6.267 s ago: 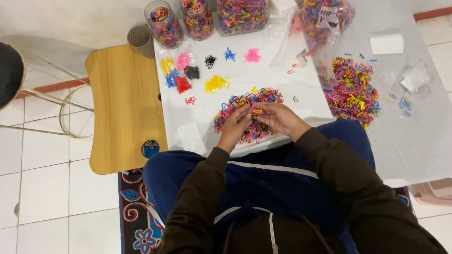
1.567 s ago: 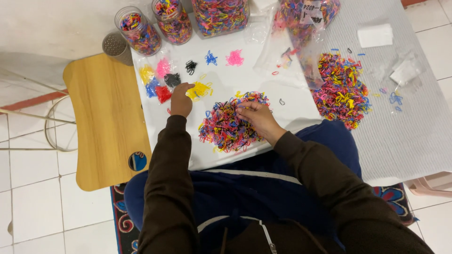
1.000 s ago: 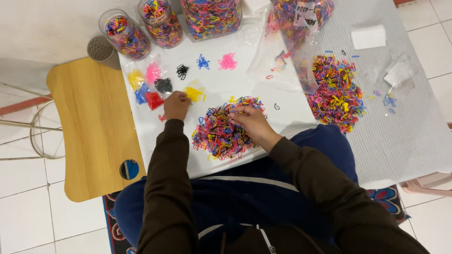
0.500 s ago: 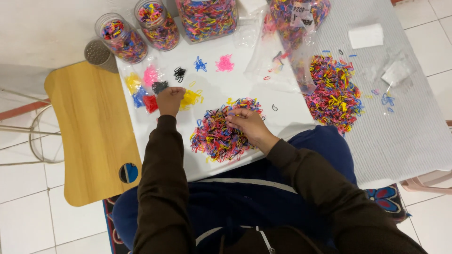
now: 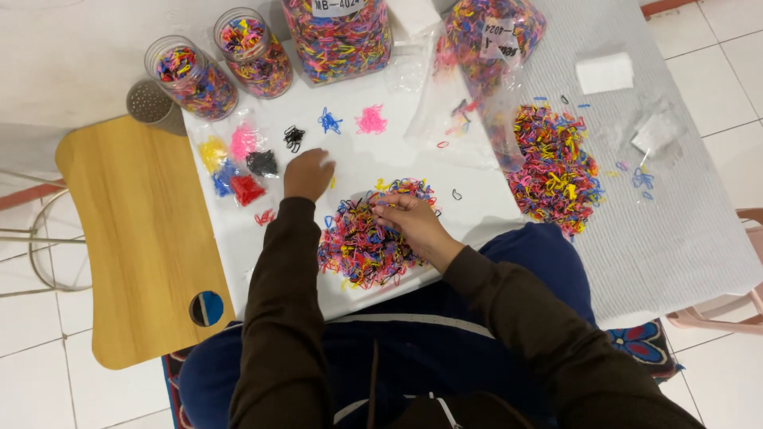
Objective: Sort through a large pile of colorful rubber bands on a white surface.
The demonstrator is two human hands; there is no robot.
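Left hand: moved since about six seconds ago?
Yes. The left hand left the mixed pile and now sits farther up-left, near the black heap.

White bench carries a mixed-colour rubber-band pile near centre, small sorted single-colour heaps to the left, four band-filled clear jars along the far edge, a plastic bag far right.

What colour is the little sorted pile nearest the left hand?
Yellow pile, mostly hidden beside the left hand; head view.
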